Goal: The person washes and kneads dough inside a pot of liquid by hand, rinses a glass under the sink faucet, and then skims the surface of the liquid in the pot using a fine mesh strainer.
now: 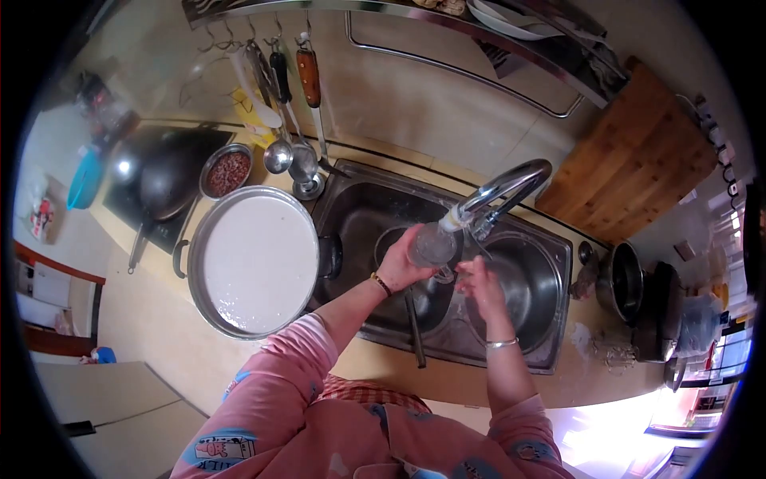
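My left hand (400, 262) is closed around a clear glass mug (433, 246), right under the faucet (511, 182). The mug's handle points toward my right side. Close beside it is my right hand (483, 291), its fingers apart and slightly bent, with nothing visible in them. Both hands are above the double steel sink (351, 209). A pan lies in the left basin, partly hidden by my left hand and the mug; its long dark handle (416, 331) sticks out over the front rim.
A large pot (254, 263) of whitish liquid stands left of the sink, beside a bowl of reddish grains (229, 172). Behind these, a wok (166, 188) sits on the cooktop. Ladles (278, 156) hang on the wall. A wooden cutting board (630, 152) leans at the back right.
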Demonstrator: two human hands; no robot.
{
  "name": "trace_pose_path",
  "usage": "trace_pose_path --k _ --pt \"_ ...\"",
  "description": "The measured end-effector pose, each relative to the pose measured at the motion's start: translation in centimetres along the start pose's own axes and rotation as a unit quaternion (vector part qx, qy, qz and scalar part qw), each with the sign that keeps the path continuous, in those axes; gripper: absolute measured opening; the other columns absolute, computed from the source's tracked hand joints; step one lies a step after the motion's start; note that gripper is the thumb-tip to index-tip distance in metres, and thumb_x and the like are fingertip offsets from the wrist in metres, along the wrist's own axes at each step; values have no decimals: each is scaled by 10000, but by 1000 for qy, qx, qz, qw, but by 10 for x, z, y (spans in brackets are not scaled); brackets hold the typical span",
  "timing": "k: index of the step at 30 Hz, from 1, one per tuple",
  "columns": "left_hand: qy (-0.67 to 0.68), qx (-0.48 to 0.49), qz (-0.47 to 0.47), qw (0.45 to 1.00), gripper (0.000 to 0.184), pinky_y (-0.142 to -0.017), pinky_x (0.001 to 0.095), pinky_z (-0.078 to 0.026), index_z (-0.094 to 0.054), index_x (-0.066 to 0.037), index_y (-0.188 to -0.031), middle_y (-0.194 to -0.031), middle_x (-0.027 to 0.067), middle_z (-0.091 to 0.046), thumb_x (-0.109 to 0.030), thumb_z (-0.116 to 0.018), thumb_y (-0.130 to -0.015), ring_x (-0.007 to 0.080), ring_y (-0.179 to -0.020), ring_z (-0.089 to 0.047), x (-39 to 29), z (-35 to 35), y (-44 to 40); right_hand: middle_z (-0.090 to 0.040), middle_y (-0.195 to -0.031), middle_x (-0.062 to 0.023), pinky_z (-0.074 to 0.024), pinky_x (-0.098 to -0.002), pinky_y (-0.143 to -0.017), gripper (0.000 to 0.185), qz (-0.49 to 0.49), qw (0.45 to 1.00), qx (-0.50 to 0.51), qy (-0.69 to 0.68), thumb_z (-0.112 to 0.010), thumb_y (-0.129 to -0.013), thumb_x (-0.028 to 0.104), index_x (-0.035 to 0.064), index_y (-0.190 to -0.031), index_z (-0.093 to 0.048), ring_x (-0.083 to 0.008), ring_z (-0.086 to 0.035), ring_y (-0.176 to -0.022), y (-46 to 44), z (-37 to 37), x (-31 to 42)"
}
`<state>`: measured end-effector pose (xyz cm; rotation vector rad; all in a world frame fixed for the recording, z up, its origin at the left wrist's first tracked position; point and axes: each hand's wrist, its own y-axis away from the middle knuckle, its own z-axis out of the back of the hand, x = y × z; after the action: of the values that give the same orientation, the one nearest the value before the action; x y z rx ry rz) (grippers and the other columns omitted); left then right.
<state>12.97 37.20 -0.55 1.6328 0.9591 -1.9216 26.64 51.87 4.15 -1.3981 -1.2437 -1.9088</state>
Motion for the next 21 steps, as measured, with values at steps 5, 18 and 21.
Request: trace_pose_path --k 5,18,21 --pt "-24 -12 -3 1000 802 -880 295 -413 -372 -6 -1218 -1102 134 -526 -204 -777 -555 207 -1027 -521 -7 2 2 -611 -780 -78 -417 -263 -545 302 123 945 -100 285 -503 -852 300 29 -954 -588 -131 -570 -617 -48 32 -46" --pt "20 -34 47 998 832 -912 271 -380 -316 -18 -1256 -1132 60 -504 -154 -785 -582 126 -1042 -475 -34 7 52 -599 -755 -58 -432 -250 -590 231 136 977 20 163 -497 -869 195 -5 -965 -561 -116 -555 -649 30 -23 2" --pt "1 -75 48 996 806 -907 275 -387 -335 -15 -1245 -1144 70 -504 -156 -780 -588 133 -1045 -482 -38 14 67 -568 -778 -19 -430 -204 -600 220 78 982 91 148 -485 -882 193 2 -960 -560 -76 -539 -676 49 -44 -6"
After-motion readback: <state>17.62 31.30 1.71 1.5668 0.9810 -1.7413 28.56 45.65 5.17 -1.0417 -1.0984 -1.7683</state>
